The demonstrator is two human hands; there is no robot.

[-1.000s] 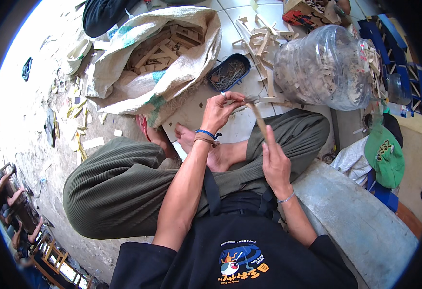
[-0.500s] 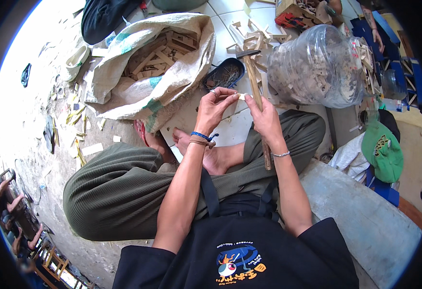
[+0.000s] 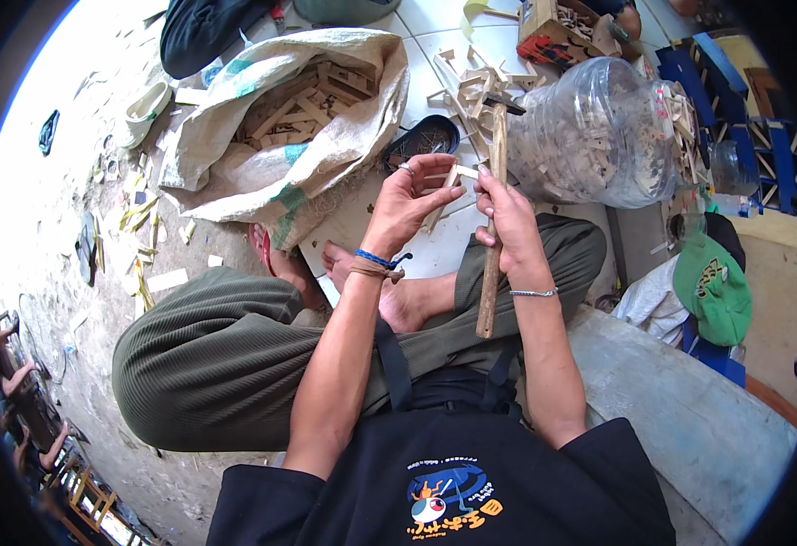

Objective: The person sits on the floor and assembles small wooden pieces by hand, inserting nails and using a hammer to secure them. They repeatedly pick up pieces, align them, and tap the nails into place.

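Observation:
My left hand (image 3: 416, 202) pinches a small pale wooden frame (image 3: 454, 178), made of thin strips joined at a corner. In my right hand (image 3: 509, 218) lies a hammer (image 3: 492, 273), its wooden handle held against the palm and its dark metal head (image 3: 504, 104) pointing away from me. The thumb and forefinger of that hand are close to the frame's right end; whether they touch it I cannot tell. Just beyond my left fingers sits a dark tray (image 3: 424, 143) with what look like small nails.
A woven sack (image 3: 207, 168) of wood pieces stands at the far left. Several small wooden frames (image 3: 471, 77) lie on the tiles beside a big clear plastic jug (image 3: 589, 127). A grey board (image 3: 680, 409) and a green cap (image 3: 712, 289) are at my right.
The wooden frame has turned so that its corner shape shows. My right hand has shifted right with the hammer, which now stands straighter, and the hands are slightly farther apart.

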